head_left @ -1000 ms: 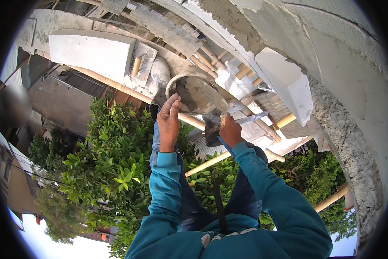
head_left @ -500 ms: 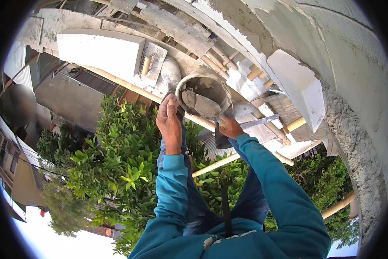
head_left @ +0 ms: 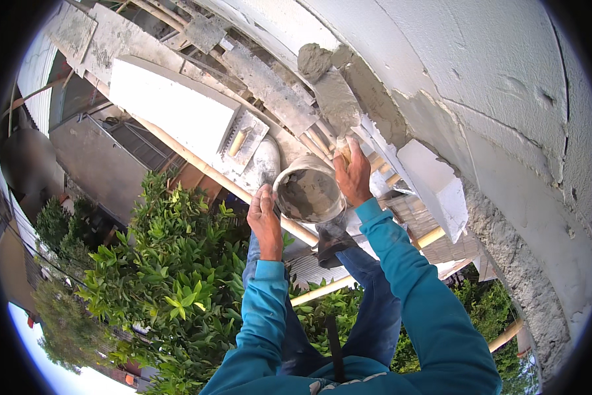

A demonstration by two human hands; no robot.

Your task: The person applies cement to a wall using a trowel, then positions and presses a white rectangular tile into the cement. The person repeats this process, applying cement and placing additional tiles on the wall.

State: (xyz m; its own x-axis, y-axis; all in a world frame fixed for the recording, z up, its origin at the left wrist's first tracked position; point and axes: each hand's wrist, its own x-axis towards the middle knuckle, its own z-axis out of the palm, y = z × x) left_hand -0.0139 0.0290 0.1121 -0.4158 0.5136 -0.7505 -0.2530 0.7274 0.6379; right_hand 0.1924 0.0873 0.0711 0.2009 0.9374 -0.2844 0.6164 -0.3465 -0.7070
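My right hand (head_left: pixel 354 172) grips a trowel (head_left: pixel 338 102) by its light wooden handle. The trowel's blade is smeared with grey mortar and lies at the strip of wet mortar along the wall. A lump of mortar (head_left: pixel 314 61) sits at the blade's far end. My left hand (head_left: pixel 265 224) is closed at the left edge of a mortar-caked bucket (head_left: pixel 341 203); its fingers seem to hold the rim or handle, though the grip is partly hidden. Grey mortar lies inside the bucket.
A long white block (head_left: pixel 170 99) rests on the scaffold planks, beside a notched trowel (head_left: pixel 246 141). A bamboo pole (head_left: pixel 217 178) runs along the platform's edge, with leafy branches (head_left: pixel 170 276) below. The pale block wall (head_left: pixel 480 85) curves up on the right.
My right hand has lifted the trowel out of the bucket and moved it up and away to the wall, with mortar on it. My left hand stays at the bucket, which is less tilted.
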